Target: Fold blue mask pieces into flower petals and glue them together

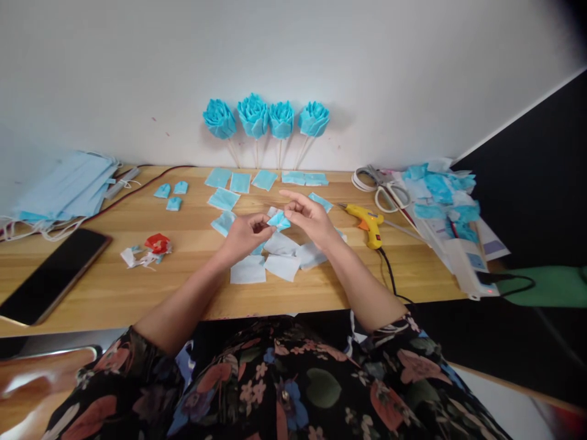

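Between my two hands, just above the table, is a small folded piece of light blue mask fabric (279, 220). My left hand (250, 234) pinches its left corner between thumb and fingers. On the other side my right hand (308, 215) has thumb and fingers closed at its right corner, index finger stretched out. Under and around the hands lie cut fabric squares, white ones (248, 269) in front and blue ones (224, 198) behind. Several small folded blue petals (173, 203) sit to the left.
Blue fabric flowers (253, 116) on sticks lean on the wall. At right are a yellow glue gun (369, 223), scissors (389, 189), tape (364, 178), fabric scraps (440, 186) and a power strip (470, 269). At left are face masks (68, 183), a phone (52, 275) and a red scrap (158, 243).
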Demonstrator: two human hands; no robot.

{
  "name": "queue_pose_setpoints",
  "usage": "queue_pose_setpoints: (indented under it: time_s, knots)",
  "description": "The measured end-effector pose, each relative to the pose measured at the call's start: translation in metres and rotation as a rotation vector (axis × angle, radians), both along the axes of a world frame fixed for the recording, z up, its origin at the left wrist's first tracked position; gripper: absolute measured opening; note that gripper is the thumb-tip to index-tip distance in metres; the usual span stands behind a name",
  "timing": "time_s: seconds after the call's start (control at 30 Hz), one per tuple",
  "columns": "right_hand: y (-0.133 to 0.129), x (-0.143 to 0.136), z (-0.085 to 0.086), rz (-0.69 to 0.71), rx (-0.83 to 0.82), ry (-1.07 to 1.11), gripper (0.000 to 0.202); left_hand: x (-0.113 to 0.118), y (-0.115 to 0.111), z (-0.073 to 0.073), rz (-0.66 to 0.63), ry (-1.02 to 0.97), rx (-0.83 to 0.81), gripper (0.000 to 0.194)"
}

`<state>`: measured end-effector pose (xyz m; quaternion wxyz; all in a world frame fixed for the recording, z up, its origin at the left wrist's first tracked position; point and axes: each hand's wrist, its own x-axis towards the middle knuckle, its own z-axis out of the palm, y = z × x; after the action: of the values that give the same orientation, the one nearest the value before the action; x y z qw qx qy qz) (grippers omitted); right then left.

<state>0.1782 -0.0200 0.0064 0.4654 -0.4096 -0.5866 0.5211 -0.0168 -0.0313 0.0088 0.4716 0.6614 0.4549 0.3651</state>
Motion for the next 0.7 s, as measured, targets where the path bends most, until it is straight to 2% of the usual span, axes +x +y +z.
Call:
queue_pose_setpoints:
  time_s: [0.3,0.5,0.7]
  knots:
    - [-0.0014,-0.0001,0.0025,-0.077,-0.032,0.006,0.045,-0.0013,0.0063,-0.0057,0.083,-0.177,-0.116,0.021]
    - [-0.0033,0.0012,0.0028,-0.059,-0.067,0.079,0.04,-0.0022,0.0044,-0.0027,0.052,-0.177,-0.141,0.022]
    - [-0.003,-0.0003,0.0027,-0.002,-0.041,0.045,0.052,-0.002,0.0037,-0.0054,0.016,-0.161,-0.146,0.021]
